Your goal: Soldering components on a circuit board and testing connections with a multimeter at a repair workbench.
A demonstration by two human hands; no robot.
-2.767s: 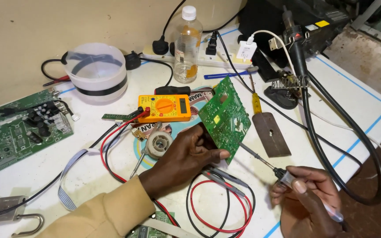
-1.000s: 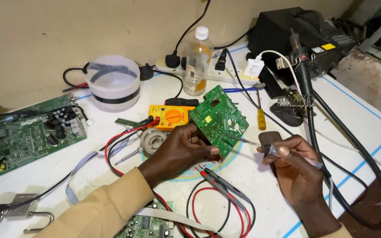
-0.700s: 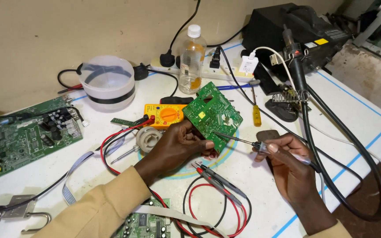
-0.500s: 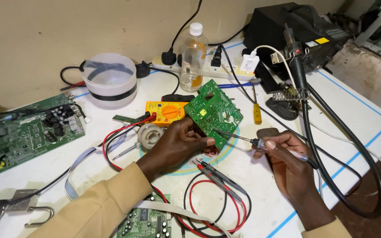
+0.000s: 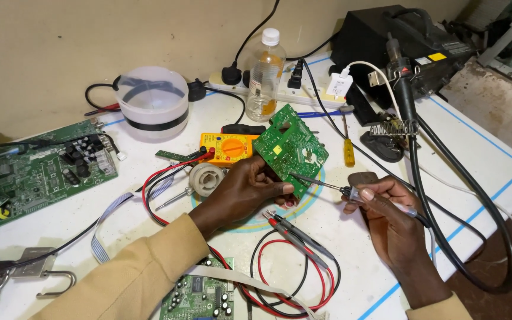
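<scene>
Circuit board (image 5: 290, 148) above cluttered white bench (image 5: 475, 160), beige wall (image 5: 60, 41) behind

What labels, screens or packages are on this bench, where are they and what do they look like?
Multimeter: orange and yellow, flat behind the left hand; its screen is hidden.
Bottle: clear plastic, white cap, upright by the power strip; no label visible.
Yellow sticker: small rectangle on the black station, far right.
White label: small, beside that sticker.
</scene>
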